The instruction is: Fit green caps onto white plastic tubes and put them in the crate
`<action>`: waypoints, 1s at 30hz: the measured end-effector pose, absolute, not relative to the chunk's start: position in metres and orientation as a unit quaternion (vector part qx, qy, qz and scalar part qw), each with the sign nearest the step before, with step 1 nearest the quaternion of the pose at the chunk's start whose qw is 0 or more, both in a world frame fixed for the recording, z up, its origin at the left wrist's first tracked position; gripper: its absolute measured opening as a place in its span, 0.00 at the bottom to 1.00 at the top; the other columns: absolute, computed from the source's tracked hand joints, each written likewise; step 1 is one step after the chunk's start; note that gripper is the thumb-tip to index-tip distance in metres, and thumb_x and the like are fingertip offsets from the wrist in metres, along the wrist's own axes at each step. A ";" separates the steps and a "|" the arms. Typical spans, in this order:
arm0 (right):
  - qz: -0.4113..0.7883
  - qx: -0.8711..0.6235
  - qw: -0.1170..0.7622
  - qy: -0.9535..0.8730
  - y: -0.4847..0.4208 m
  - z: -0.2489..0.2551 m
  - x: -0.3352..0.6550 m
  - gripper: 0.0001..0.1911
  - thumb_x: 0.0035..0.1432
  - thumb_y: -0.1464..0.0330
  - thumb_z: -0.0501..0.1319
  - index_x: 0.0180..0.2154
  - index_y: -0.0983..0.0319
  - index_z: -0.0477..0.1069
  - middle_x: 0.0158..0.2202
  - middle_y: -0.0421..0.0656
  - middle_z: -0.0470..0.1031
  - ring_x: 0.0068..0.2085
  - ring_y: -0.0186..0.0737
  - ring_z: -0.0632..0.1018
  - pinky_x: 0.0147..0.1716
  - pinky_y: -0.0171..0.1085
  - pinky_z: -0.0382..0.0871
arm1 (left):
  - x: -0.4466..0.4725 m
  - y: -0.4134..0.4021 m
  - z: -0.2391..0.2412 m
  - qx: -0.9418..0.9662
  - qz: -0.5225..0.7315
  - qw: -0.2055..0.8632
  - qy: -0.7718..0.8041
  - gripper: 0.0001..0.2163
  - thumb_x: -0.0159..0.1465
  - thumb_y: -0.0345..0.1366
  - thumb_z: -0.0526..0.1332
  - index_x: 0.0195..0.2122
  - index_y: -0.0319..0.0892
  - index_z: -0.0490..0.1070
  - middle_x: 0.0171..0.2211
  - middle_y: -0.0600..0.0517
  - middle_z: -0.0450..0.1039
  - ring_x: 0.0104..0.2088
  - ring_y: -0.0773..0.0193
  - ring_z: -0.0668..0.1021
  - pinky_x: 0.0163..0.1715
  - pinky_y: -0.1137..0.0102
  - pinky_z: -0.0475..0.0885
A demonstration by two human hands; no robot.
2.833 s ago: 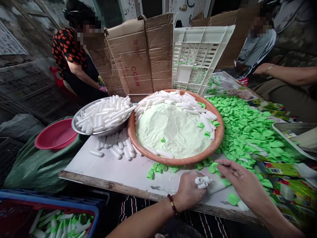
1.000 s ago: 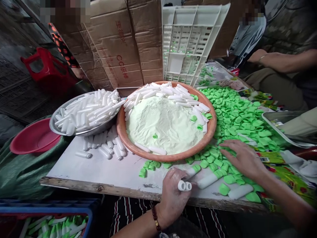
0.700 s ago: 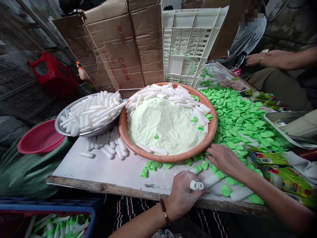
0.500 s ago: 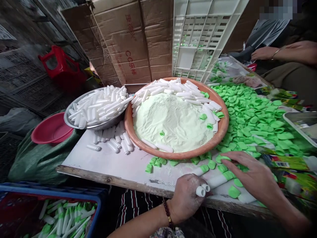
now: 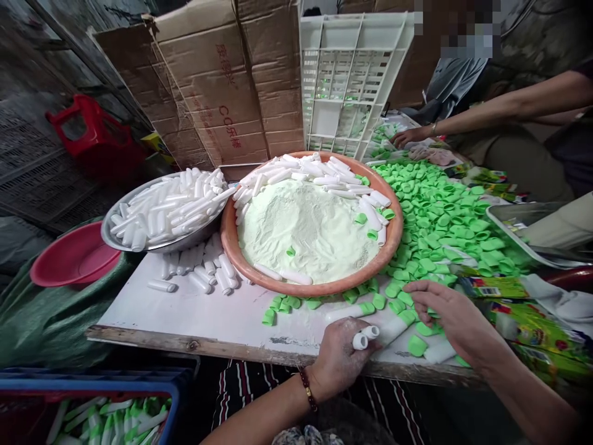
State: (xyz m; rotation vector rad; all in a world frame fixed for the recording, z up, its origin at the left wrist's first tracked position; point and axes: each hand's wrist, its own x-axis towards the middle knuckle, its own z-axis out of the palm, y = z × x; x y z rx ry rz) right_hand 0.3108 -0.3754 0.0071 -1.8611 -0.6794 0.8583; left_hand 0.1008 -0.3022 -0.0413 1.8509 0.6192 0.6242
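Observation:
My left hand [image 5: 345, 358] rests at the board's front edge, shut on two short white plastic tubes [image 5: 365, 337] whose open ends point up and right. Just beyond it lie white tubes fitted with green caps [image 5: 389, 330]. My right hand [image 5: 451, 318] has its fingers spread among loose green plastic caps [image 5: 419, 321], and holds nothing I can see. A large heap of green caps [image 5: 440, 216] spreads behind it. A terracotta basin [image 5: 306, 289] holds pale green powder [image 5: 301, 228] with white tubes along its far rim.
A steel bowl [image 5: 111, 235] of white tubes and loose tubes [image 5: 199, 278] stand left of the basin. Beyond stand a white plastic crate [image 5: 352, 80] and cardboard sheets [image 5: 222, 80]. A co-worker's hand [image 5: 407, 137] reaches in at the far right. Below left is a blue-rimmed crate [image 5: 92, 383].
A co-worker's arm has stretched forward to the far end of the heap. My right hand has shifted among the caps, and my left hand still grips the tubes. The view has swayed slightly.

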 end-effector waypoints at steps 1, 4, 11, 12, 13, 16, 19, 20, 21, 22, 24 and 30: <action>0.296 -0.793 0.410 -0.339 -0.373 0.008 0.309 0.12 0.52 0.57 0.61 0.33 0.58 0.74 0.21 0.38 0.68 0.24 0.38 0.70 0.23 0.37 0.64 | 0.101 -0.302 -0.041 0.773 0.259 0.519 0.258 0.04 0.58 0.30 0.67 0.34 0.40 0.77 0.31 0.52 0.78 0.31 0.63 0.76 0.34 0.72 0.69; 0.147 -0.827 0.264 -0.473 -0.369 0.007 0.310 0.15 0.55 0.55 0.57 0.33 0.57 0.76 0.24 0.40 0.73 0.28 0.43 0.75 0.28 0.39 0.66 | 0.101 -0.302 -0.040 0.773 0.257 0.516 0.263 0.04 0.58 0.30 0.67 0.34 0.40 0.76 0.31 0.52 0.78 0.31 0.63 0.76 0.35 0.71 0.69; 0.089 -0.789 0.186 -0.579 -0.365 -0.006 0.332 0.16 0.60 0.59 0.53 0.34 0.58 0.76 0.31 0.43 0.80 0.33 0.44 0.79 0.31 0.39 0.70 | 0.101 -0.301 -0.039 0.781 0.257 0.515 0.242 0.02 0.60 0.31 0.64 0.34 0.39 0.76 0.31 0.51 0.78 0.31 0.63 0.76 0.36 0.70 0.70; 0.093 -0.788 0.171 -0.585 -0.365 -0.008 0.334 0.15 0.60 0.59 0.53 0.34 0.58 0.76 0.31 0.43 0.80 0.33 0.45 0.79 0.32 0.39 0.70 | 0.101 -0.301 -0.039 0.782 0.258 0.514 0.239 0.02 0.61 0.31 0.63 0.34 0.39 0.76 0.32 0.51 0.78 0.32 0.62 0.76 0.37 0.70 0.70; 0.098 -0.792 0.151 -0.584 -0.365 -0.010 0.335 0.16 0.60 0.58 0.54 0.35 0.58 0.76 0.31 0.44 0.80 0.33 0.45 0.79 0.31 0.39 0.70 | 0.101 -0.301 -0.039 0.783 0.259 0.514 0.236 0.03 0.61 0.31 0.63 0.34 0.40 0.76 0.32 0.50 0.78 0.32 0.62 0.76 0.37 0.70 0.70; 0.101 -0.813 0.083 -0.568 -0.368 -0.016 0.333 0.18 0.59 0.54 0.56 0.38 0.59 0.76 0.28 0.44 0.79 0.30 0.47 0.79 0.27 0.39 0.68 | 0.101 -0.300 -0.038 0.782 0.262 0.522 0.217 0.04 0.62 0.31 0.62 0.35 0.40 0.76 0.33 0.50 0.79 0.34 0.62 0.77 0.38 0.71 0.70; 0.095 -0.802 0.052 -0.588 -0.370 -0.023 0.324 0.17 0.59 0.53 0.56 0.34 0.59 0.75 0.27 0.44 0.78 0.30 0.47 0.79 0.27 0.39 0.67 | 0.101 -0.299 -0.035 0.777 0.263 0.538 0.192 0.05 0.63 0.32 0.61 0.36 0.41 0.77 0.35 0.50 0.79 0.35 0.62 0.78 0.39 0.71 0.70; 0.090 -0.792 0.055 -0.602 -0.371 -0.026 0.319 0.17 0.60 0.54 0.56 0.32 0.59 0.74 0.28 0.44 0.78 0.31 0.46 0.79 0.28 0.39 0.68 | 0.101 -0.298 -0.034 0.774 0.264 0.543 0.189 0.06 0.63 0.32 0.60 0.36 0.41 0.77 0.35 0.50 0.79 0.35 0.62 0.78 0.39 0.71 0.70; 0.081 -0.780 0.065 -0.617 -0.372 -0.029 0.315 0.17 0.62 0.56 0.55 0.32 0.59 0.74 0.29 0.44 0.79 0.32 0.46 0.79 0.30 0.39 0.69 | 0.101 -0.298 -0.033 0.772 0.264 0.547 0.188 0.06 0.64 0.32 0.60 0.36 0.41 0.77 0.34 0.50 0.79 0.35 0.62 0.78 0.39 0.71 0.70; 0.067 -0.768 0.080 -0.632 -0.373 -0.031 0.312 0.17 0.63 0.57 0.53 0.33 0.59 0.74 0.31 0.45 0.79 0.34 0.46 0.79 0.32 0.40 0.70 | 0.101 -0.297 -0.032 0.770 0.262 0.550 0.188 0.06 0.64 0.32 0.59 0.36 0.41 0.77 0.34 0.50 0.79 0.34 0.62 0.78 0.39 0.72 0.70; 0.027 -0.747 0.120 -0.653 -0.377 -0.035 0.307 0.19 0.66 0.58 0.50 0.37 0.60 0.75 0.36 0.47 0.80 0.38 0.47 0.80 0.36 0.41 0.71 | 0.101 -0.296 -0.030 0.772 0.252 0.552 0.186 0.07 0.64 0.32 0.59 0.36 0.41 0.77 0.34 0.50 0.79 0.35 0.62 0.78 0.39 0.72 0.70; 0.020 -0.706 0.187 -0.683 -0.388 -0.012 0.304 0.19 0.66 0.57 0.51 0.42 0.58 0.76 0.39 0.46 0.80 0.44 0.48 0.79 0.45 0.44 0.72 | 0.100 -0.295 -0.032 0.770 0.236 0.558 0.199 0.07 0.63 0.32 0.61 0.40 0.41 0.77 0.37 0.50 0.80 0.36 0.62 0.78 0.41 0.71 0.71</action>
